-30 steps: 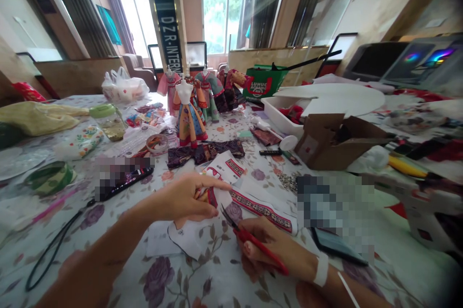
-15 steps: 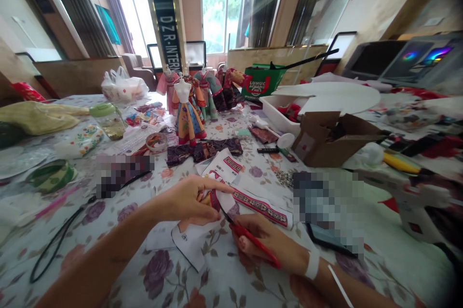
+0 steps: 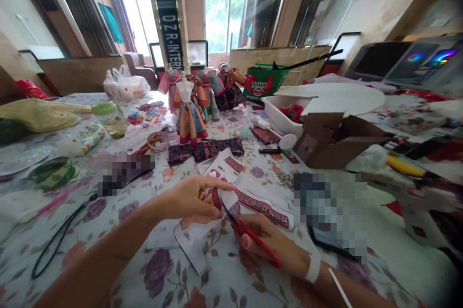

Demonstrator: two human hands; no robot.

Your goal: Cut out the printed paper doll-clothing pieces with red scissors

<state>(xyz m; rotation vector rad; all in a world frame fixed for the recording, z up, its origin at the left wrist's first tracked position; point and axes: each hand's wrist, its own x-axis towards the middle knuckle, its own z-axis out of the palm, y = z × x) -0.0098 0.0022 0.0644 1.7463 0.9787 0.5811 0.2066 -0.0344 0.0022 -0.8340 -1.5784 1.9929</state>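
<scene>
My left hand (image 3: pixel 193 197) pinches a white printed pattern piece (image 3: pixel 191 245), thin like paper or cloth, between thumb and fingers. A corner with a red and yellow print shows at the fingertips, while the lower part, edged with a black line, hangs toward me. My right hand (image 3: pixel 256 231) is closed around red-handled scissors (image 3: pixel 269 252). Their dark blades reach up and left to the piece's edge, close to my left thumb. Just beyond both hands lies a printed strip (image 3: pixel 265 209) with a red and black ornamental band, and above it another printed piece (image 3: pixel 231 163).
Dark patterned cloth (image 3: pixel 220 149) lies before a small dress form (image 3: pixel 191 115) in a colourful skirt. To the right are a cardboard box (image 3: pixel 321 146), a white bin (image 3: pixel 277 114) and a phone-like device (image 3: pixel 336 245). Green tape (image 3: pixel 54 173) and a jar (image 3: pixel 114 122) stand left.
The view has shifted slightly. My hands keep nearly the same places, with the scissors' blades still at the printed piece's edge.
</scene>
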